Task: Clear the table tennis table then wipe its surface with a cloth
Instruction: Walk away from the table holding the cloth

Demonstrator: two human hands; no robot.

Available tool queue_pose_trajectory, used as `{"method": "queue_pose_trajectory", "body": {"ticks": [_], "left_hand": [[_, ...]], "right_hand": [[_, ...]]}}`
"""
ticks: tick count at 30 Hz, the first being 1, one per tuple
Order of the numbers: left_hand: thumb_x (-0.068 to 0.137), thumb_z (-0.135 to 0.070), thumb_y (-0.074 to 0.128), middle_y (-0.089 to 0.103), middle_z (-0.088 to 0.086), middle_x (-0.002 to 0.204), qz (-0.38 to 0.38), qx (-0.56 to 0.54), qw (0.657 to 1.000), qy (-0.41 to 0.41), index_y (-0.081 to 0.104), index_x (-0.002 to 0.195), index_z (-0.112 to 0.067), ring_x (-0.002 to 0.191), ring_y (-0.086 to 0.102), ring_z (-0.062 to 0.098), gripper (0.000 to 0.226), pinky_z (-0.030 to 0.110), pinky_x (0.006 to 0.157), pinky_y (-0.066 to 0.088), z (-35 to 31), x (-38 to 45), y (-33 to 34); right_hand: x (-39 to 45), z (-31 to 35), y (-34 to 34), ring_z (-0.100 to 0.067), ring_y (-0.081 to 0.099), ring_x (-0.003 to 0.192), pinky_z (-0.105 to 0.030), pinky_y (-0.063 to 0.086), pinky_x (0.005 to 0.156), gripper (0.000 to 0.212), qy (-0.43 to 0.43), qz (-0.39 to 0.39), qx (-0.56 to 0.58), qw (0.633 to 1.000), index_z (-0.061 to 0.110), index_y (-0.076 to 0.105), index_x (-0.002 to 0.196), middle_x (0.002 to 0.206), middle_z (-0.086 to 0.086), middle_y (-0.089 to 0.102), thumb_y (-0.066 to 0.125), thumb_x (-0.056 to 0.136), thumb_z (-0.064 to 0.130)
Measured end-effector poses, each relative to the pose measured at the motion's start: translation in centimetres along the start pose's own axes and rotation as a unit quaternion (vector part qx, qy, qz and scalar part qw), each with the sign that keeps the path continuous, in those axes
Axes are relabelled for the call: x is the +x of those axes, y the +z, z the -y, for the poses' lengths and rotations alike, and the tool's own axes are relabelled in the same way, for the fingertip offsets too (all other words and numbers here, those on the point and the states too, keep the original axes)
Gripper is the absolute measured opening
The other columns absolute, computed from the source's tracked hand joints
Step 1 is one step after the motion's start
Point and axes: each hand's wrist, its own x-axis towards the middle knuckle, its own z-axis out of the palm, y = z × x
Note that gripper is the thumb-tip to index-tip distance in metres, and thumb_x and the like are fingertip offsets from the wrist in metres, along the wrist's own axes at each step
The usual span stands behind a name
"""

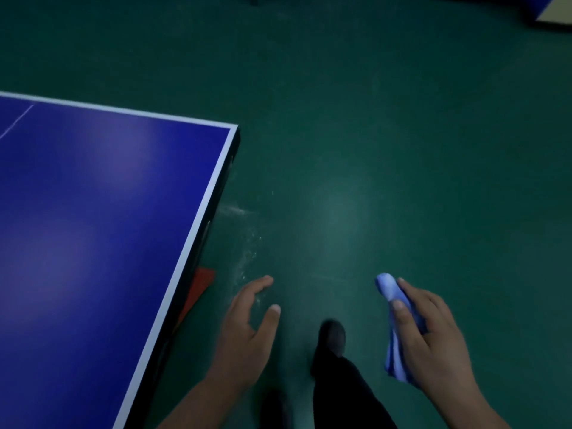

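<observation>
The blue table tennis table with white edge lines fills the left of the view, its corner pointing to the upper middle. Nothing lies on the part of its top that I see. My right hand grips a bunched light blue cloth over the floor, well to the right of the table. My left hand hangs with loosely spread fingers just off the table's right edge and holds nothing.
Dark green floor spreads right of and beyond the table. A red patch shows under the table's edge. My dark shoe and trouser leg are between my hands. Part of another blue object sits at the top right.
</observation>
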Motion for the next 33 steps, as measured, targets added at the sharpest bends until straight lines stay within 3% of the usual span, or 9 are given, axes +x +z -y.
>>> {"method": "queue_pose_trajectory", "body": {"ticks": [6,9,13,17,20,24,26,29,33], "left_hand": [[0.093,-0.013,0.065,0.055,-0.026,0.13,0.018,0.015,1.0,-0.019,0.055,0.122,-0.044,0.125,0.048,-0.009,0.043,0.035,0.111,0.04,-3.4,16.8,5.4],[0.093,-0.016,0.065,0.055,-0.03,0.128,-0.008,0.01,0.999,-0.04,0.055,0.121,-0.047,0.124,0.049,-0.008,0.043,0.039,0.11,0.042,-6.5,24.7,7.1],[0.092,-0.019,0.065,0.05,-0.041,0.128,-0.039,0.027,0.999,-0.017,0.055,0.12,-0.057,0.124,0.045,-0.013,0.049,0.029,0.103,0.04,-10.9,35.4,7.3],[0.093,-0.015,0.064,0.053,-0.033,0.131,-0.101,0.018,0.994,-0.026,0.054,0.121,-0.054,0.127,0.048,-0.005,0.049,0.033,0.107,0.041,-12.7,45.6,5.6],[0.093,-0.015,0.065,0.054,-0.034,0.13,-0.136,0.003,0.99,-0.047,0.054,0.117,-0.063,0.126,0.048,-0.008,0.055,0.03,0.104,0.041,-12.7,53.5,4.5],[0.092,-0.01,0.066,0.058,-0.016,0.133,-0.164,-0.025,0.984,-0.066,0.055,0.117,-0.05,0.126,0.052,0.003,0.049,0.036,0.106,0.042,-12.5,65.8,3.4],[0.092,-0.007,0.066,0.059,-0.011,0.132,-0.16,-0.039,0.984,-0.076,0.055,0.117,-0.046,0.121,0.053,-0.003,0.047,0.032,0.106,0.042,-12.8,72.3,2.7],[0.092,-0.011,0.065,0.056,-0.02,0.131,-0.152,-0.047,0.985,-0.064,0.054,0.118,-0.047,0.113,0.048,-0.022,0.046,0.026,0.105,0.04,-15.1,82.8,1.7],[0.091,-0.01,0.068,0.058,-0.017,0.13,-0.12,-0.051,0.991,-0.024,0.055,0.119,-0.043,0.124,0.053,-0.001,0.045,0.029,0.109,0.039,-18.9,97.0,0.8]], "right_hand": [[18.5,0.0,2.1,0.016,0.049,0.109,0.004,0.029,0.086,0.037,0.019,0.012,0.002,1.0,0.024,0.064,0.129,0.115,0.011,0.058,0.057,0.095,0.033],[28.2,1.7,2.5,0.015,0.049,0.11,0.004,0.029,0.087,0.046,0.011,0.034,0.01,0.999,0.025,0.064,0.129,0.116,0.012,0.059,0.05,0.091,0.046],[41.0,4.9,3.3,0.013,0.05,0.111,0.003,0.031,0.085,0.048,-0.016,0.068,0.01,0.998,0.032,0.062,0.13,0.118,0.021,0.056,0.047,0.09,0.054],[52.9,8.6,5.9,0.014,0.05,0.111,0.004,0.031,0.084,0.043,-0.044,0.091,0.008,0.995,0.034,0.061,0.13,0.118,0.026,0.054,0.048,0.093,0.051],[61.3,10.7,9.1,0.013,0.051,0.11,0.004,0.032,0.082,0.042,-0.058,0.1,0.01,0.993,0.035,0.061,0.13,0.117,0.029,0.053,0.048,0.093,0.051],[72.7,13.7,15.1,0.014,0.05,0.11,0.004,0.031,0.085,0.039,-0.071,0.109,0.005,0.991,0.029,0.063,0.129,0.117,0.023,0.057,0.052,0.094,0.043],[78.4,15.5,17.8,0.015,0.05,0.11,0.004,0.031,0.085,0.036,-0.064,0.114,-0.004,0.991,0.026,0.064,0.129,0.117,0.017,0.059,0.056,0.096,0.035],[87.2,19.6,20.2,0.018,0.048,0.108,0.004,0.031,0.084,0.034,-0.049,0.103,-0.007,0.993,0.027,0.063,0.129,0.118,0.013,0.059,0.057,0.096,0.033],[98.7,24.5,21.4,0.015,0.05,0.109,0.004,0.031,0.084,0.04,-0.062,0.073,-0.005,0.995,0.029,0.064,0.128,0.116,0.016,0.058,0.053,0.093,0.043]]}}
